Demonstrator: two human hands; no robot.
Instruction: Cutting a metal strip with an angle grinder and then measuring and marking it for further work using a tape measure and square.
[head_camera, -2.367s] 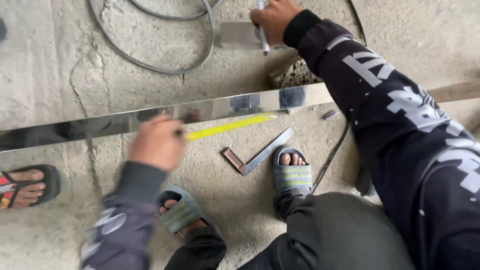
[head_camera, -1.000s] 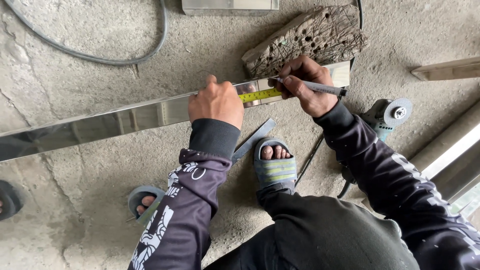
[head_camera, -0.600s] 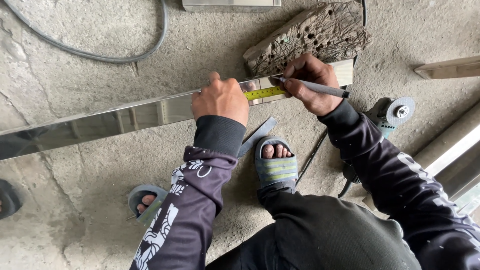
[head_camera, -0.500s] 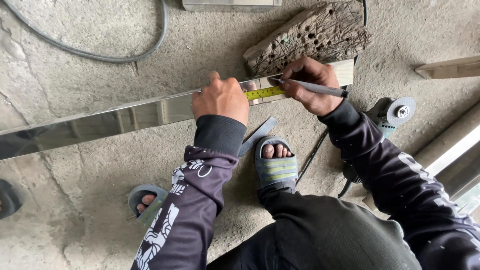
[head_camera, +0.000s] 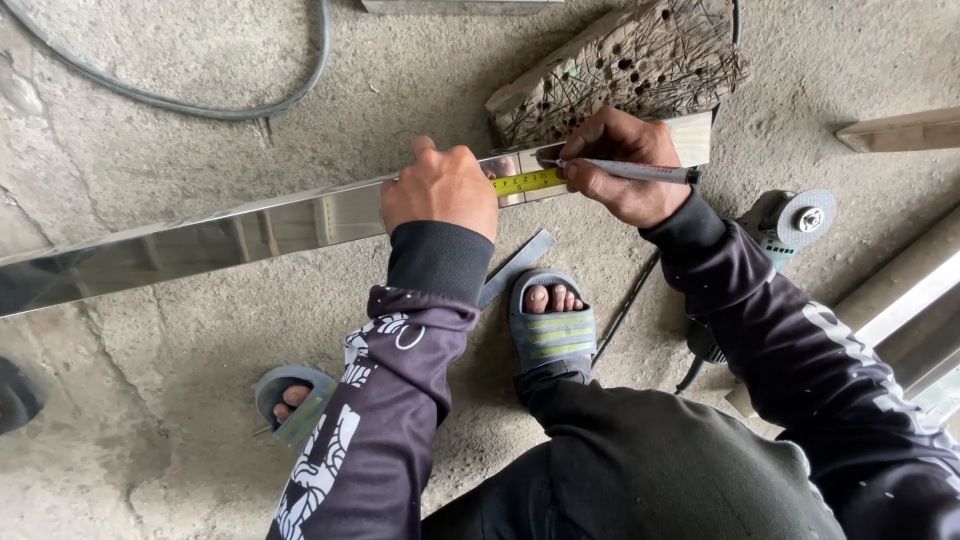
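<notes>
two hands work on one long shiny metal bar that lies across the concrete floor, its right end resting against one rough block of wood full of holes. one yellow tape measure lies flat along the top of the bar. the left hand presses down on the bar and the tape, fingers curled over the far edge, its grip closed on them. the right hand pinches one grey marker pen in a narrow grip, the tip touching the bar just beside the tape's end.

two feet show in grey-green sandals, the right sandal near the bar, the left sandal further back and partly under the sleeve. one flat metal square lies between the bar and the right foot, half covered by the left forearm. one angle grinder lies to the right, its body hidden behind the right arm. one grey cable curves over the floor at the top left.

the floor is bare, cracked, dusty concrete. one wooden strip and pale metal rails are cut off at the right edge; a dark shape at the left edge is too cropped to make out.
</notes>
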